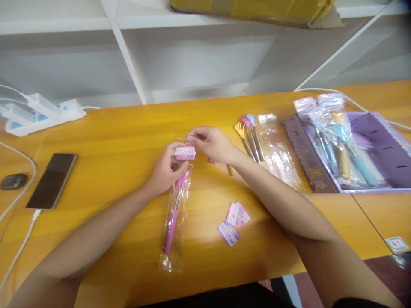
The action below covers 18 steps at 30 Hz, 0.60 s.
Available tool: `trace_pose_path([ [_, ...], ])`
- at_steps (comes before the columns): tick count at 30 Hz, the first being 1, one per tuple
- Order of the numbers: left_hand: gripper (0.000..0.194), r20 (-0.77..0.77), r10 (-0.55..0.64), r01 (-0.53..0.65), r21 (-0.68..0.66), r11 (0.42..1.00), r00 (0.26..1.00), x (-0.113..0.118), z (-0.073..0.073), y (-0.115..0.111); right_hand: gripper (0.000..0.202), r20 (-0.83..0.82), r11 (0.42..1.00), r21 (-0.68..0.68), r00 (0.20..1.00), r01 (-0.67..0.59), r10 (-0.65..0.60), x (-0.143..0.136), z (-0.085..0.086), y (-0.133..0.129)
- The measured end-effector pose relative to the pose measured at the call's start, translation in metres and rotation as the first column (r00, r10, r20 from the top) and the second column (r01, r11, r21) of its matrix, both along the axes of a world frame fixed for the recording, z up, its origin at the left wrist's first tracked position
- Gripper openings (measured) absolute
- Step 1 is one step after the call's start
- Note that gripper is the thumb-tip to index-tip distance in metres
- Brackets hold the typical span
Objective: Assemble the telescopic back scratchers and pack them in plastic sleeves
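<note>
Below left fingers [182, 169] — pink scratcher [175, 212] in clear bag [183, 214] | left clamped on pink card [185, 152] | right fingers [194, 140] together above it

Pink scratcher [171, 231], silver shaft [177, 201], pink-white printed card [185, 152], purple star-patterned box [305, 155], orange-brown table [122, 145]

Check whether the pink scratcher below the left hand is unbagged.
No, the pink scratcher lies inside a clear bag.

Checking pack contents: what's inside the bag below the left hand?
A pink scratcher with a metal shaft shows through the clear bag. The left hand covers part of the top; what's under it is hidden. Can't tell whether the card is inside.
</note>
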<state>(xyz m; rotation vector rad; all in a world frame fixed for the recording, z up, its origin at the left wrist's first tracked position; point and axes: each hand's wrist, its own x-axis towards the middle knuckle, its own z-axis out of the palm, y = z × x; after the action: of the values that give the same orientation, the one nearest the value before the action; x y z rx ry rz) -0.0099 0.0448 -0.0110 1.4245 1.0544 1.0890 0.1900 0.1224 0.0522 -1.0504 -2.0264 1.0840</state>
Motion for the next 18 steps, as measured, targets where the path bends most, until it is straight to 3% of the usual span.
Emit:
trace_pose_path([
  [5, 0.038, 0.002, -0.004, 0.004, -0.053, 0.999, 1.000, -0.001, -0.004, 0.001, 0.020, 0.007, 0.986, 0.165, 1.000, 0.016, -0.018, 0.000, -0.010, 0.004],
  [11, 0.040, -0.030, -0.024, 0.022, -0.062, 0.998, 0.999, -0.003, -0.002, 0.002, 0.019, 0.032, 0.969, 0.246, 0.999, 0.009, -0.017, -0.002, -0.017, 0.006],
  [15, 0.043, -0.035, -0.037, 0.035, -0.054, 0.998, 0.999, -0.003, -0.001, 0.002, 0.018, 0.032, 0.966, 0.260, 0.999, 0.003, -0.011, -0.003, -0.017, 0.005],
  [18, 0.062, 0.042, 0.010, -0.010, -0.001, 1.000, 0.999, 0.000, -0.002, 0.002, 0.018, 0.002, 0.981, 0.192, 1.000, 0.005, -0.005, -0.001, -0.009, 0.004],
])
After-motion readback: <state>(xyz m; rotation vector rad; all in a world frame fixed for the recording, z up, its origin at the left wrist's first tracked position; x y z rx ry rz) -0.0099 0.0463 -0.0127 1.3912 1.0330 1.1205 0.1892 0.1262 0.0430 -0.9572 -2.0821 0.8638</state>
